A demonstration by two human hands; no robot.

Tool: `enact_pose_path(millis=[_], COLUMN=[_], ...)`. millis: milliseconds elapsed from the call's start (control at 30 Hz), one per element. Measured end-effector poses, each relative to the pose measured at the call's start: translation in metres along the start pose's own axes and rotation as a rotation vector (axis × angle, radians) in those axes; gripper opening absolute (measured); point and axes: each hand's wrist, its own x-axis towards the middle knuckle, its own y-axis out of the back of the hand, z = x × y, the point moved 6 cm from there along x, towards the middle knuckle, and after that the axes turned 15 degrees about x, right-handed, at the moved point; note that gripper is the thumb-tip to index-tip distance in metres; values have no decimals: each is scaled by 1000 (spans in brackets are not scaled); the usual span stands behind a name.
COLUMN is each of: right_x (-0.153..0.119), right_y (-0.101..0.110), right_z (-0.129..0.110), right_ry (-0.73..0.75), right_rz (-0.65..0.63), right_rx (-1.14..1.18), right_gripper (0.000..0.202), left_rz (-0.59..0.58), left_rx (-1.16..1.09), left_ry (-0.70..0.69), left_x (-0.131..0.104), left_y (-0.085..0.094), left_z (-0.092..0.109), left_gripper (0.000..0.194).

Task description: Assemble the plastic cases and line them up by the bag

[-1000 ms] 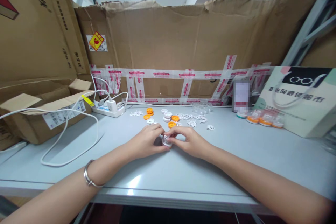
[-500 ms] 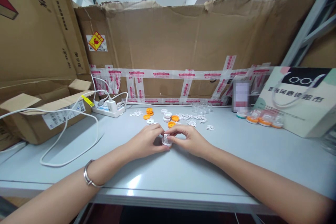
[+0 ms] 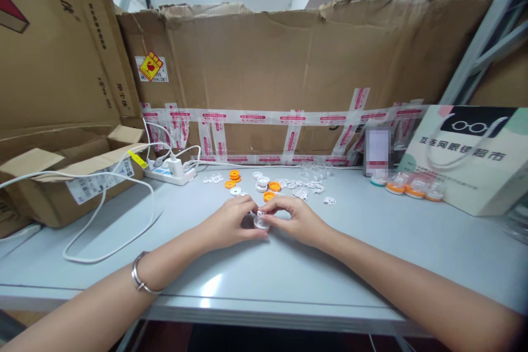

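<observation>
Both hands meet at the middle of the grey desk point(image 3: 371, 264), and between them sits a small white round part point(image 3: 261, 221), resting on or just above the desk surface. The left hand point(image 3: 229, 224) comes in from 7 o'clock, its fingers curled and its fingertips closed against the part's left side; a silver bracelet point(image 3: 140, 280) circles that wrist. The right hand point(image 3: 297, 221) comes in from 4 o'clock, its thumb and forefinger pinching the top of the same part, the other fingers folded beside it. Whether the part is one piece or two pressed together cannot be told at this size. Just beyond the hands, toward 12 o'clock, lies a scatter of orange rings point(image 3: 235, 175), white round caps point(image 3: 263, 181) and thin white flat pieces point(image 3: 301, 192), none of them touched. At 10 o'clock a white power strip point(image 3: 170, 174) sits near the back of the desk, and a white cable point(image 3: 103, 214) loops from it across the desk toward an open cardboard box point(image 3: 61, 181) at 9 o'clock. A wall of cardboard point(image 3: 289, 60) patched with printed tape stands along the rear edge. At 2 o'clock a paper bag point(image 3: 474, 157) printed with spectacles leans at the back, with a row of small orange-based containers point(image 3: 412, 186) just in front of it.
</observation>
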Motion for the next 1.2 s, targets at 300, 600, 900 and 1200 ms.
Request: enact_pose_path(millis=[300, 600, 900, 1200], right_x=[-1, 12, -1, 0], right_y=[-4, 85, 176, 163], right_z=[4, 21, 83, 98], right_ry=[-33, -4, -123, -149], right_rz=[-6, 444, 677, 619], right_rx=[54, -68, -402, -516], right_gripper=[12, 30, 25, 26], left_rz=[-41, 1, -1, -24], left_rx=[-49, -71, -80, -97], left_ry=[70, 75, 61, 73], left_x=[1, -2, -4, -3], left_y=[-3, 3, 3, 1], left_z=[-3, 1, 1, 2], left_gripper=[27, 28, 28, 29])
